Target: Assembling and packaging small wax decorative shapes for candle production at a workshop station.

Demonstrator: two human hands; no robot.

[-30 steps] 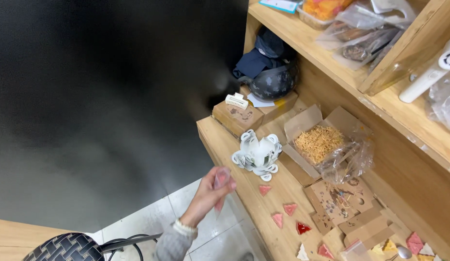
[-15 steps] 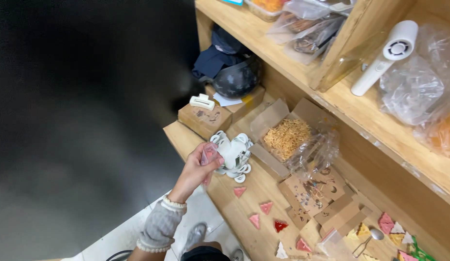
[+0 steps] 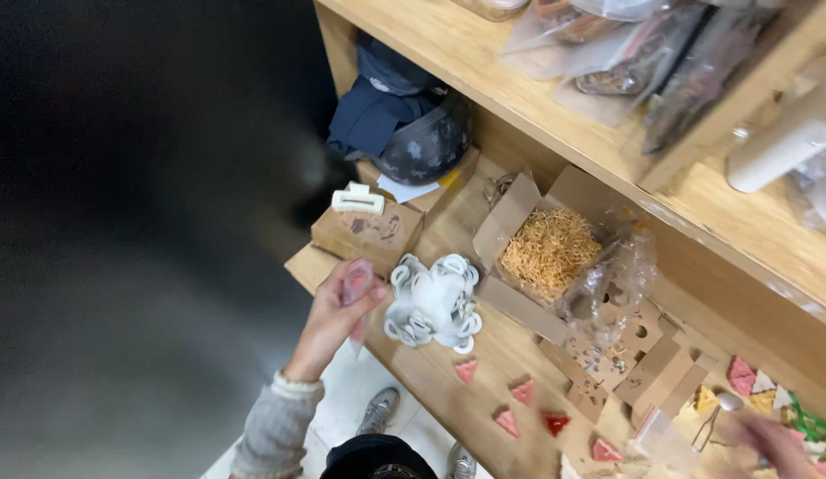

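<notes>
Looking down at the wooden worktop (image 3: 431, 381), the left hand (image 3: 338, 310) is closed around a small pinkish piece (image 3: 356, 282), held upright right at the worktop's near-left edge. A white cluster of looped rings (image 3: 433, 304) sits just beside it on the worktop, so that hand is way nearer to it than the other one. The right hand (image 3: 772, 442) is far off by the lower right corner, too blurry for me to say whether it's open or gripping, next to some little tongs (image 3: 713, 417).
</notes>
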